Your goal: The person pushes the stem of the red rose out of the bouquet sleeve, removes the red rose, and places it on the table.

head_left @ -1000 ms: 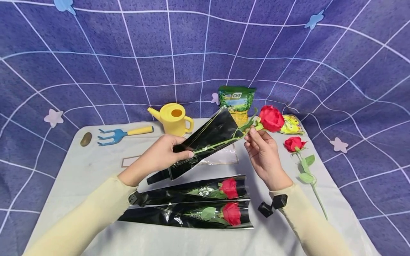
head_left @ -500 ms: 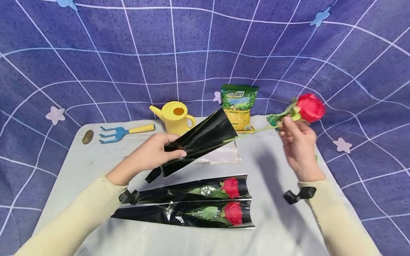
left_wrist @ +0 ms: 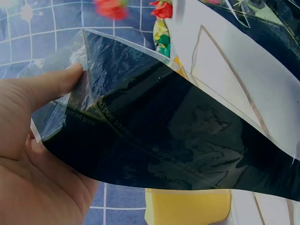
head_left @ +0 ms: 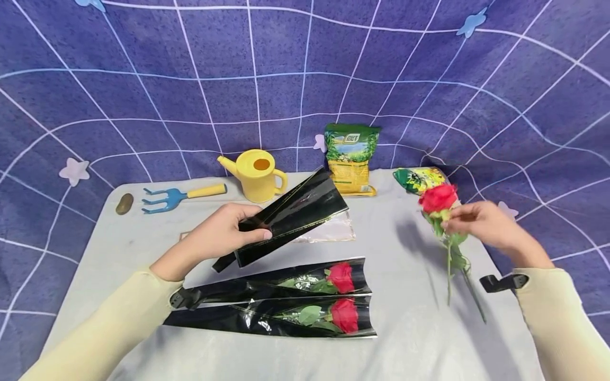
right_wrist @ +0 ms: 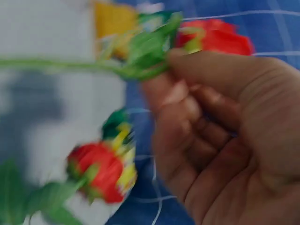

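My left hand (head_left: 224, 233) grips a black flower sleeve (head_left: 305, 211) with a clear front, thumb on the near side; its wide mouth points up and right. In the left wrist view the sleeve (left_wrist: 154, 131) shows no flower inside. My right hand (head_left: 491, 227) pinches a red rose (head_left: 438, 198) by the stem just under the bloom, at the table's right side. Its stem hangs down, overlapping a second rose that lies there. The right wrist view, blurred, shows that lying rose (right_wrist: 96, 171) below the held rose's stem (right_wrist: 61, 64).
Two black-wrapped roses (head_left: 343, 278) lie side by side at the front. Along the back are a yellow watering can (head_left: 257, 177), a green-and-yellow standing bag (head_left: 352, 159) and a smaller packet (head_left: 419, 180). A hand fork (head_left: 171, 200) and a brown stone (head_left: 125, 203) lie at left.
My right hand has drawn the rose out of the sleeve, up and right, then lowered it over the lying rose. The left hand still holds the sleeve, barely shifted.
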Demonstrator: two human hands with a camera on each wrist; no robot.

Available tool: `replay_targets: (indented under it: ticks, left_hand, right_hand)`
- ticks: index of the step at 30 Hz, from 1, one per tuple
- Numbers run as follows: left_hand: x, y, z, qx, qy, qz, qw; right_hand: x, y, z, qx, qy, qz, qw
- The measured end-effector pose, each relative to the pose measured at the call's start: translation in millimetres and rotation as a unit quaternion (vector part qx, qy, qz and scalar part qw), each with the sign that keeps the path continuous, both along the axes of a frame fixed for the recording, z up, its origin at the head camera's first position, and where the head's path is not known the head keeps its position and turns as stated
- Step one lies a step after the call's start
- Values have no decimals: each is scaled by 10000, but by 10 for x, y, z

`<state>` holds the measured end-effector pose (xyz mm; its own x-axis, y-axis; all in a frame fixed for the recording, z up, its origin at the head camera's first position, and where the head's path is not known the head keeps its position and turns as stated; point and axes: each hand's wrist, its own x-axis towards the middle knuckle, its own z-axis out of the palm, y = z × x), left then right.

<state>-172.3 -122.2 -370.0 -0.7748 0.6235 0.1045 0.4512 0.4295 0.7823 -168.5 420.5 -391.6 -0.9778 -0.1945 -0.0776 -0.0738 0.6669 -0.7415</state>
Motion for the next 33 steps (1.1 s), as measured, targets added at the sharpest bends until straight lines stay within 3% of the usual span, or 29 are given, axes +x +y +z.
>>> replay_targets:
  ticks: [3,5,13,20,25,27,29,31,33]
  left_hand:
    - [-7,34,-19,-24,59,2,10000]
    - [0,46,-22,-54,67,-25,10000]
    - [22,84,-10,-192,66,-109,9997]
    - [38,85,5,-254,-75,-97,9996]
    - [38,111,-8,-248,-243,-207,9992]
    - [36,118,-12,-230,-289,-235,9990]
    - [32,121,-16,-233,-278,-244,9990]
    - [24,143,-23,-237,-255,-255,9991]
    - [15,189,-29,-243,-268,-297,9989]
  right_hand:
    - [-34,30,-198,1037,-2,483,9934]
    - [-78,28,-324,1434,120,605,9877]
    - [-263,60,-654,2319,406,652,9697]
    - [-343,5,-726,2640,498,476,9621]
    - [-272,-87,-607,2849,779,128,9553]
    - [-230,-208,-493,2689,1075,0,9572]
    - [-205,-402,-374,2092,1316,31,9690]
    - [-153,-669,-218,1065,1306,362,9850]
    - [-107,-908,-110,-182,1109,896,9896]
